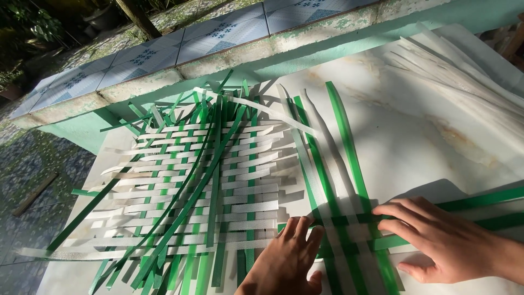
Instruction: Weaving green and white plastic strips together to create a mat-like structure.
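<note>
both hands lie flat with fingers spread, left hand (289, 257) and right hand (442, 240) pressing the crossing green and white straps (349, 229) on the table (426, 136); straps look light, springy, slippery, best pinned at crossings.

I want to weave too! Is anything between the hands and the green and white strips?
No. Both the left hand and right hand rest directly on the crossing green and white strips; nothing visible lies between them.

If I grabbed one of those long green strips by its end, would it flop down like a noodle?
Probably it would bend, not flop: the loose green strips lie in long, nearly straight lines. The woven mat shows they flex over and under. They look thin and glossy, so likely light and slippery on the smooth tabletop.
</note>
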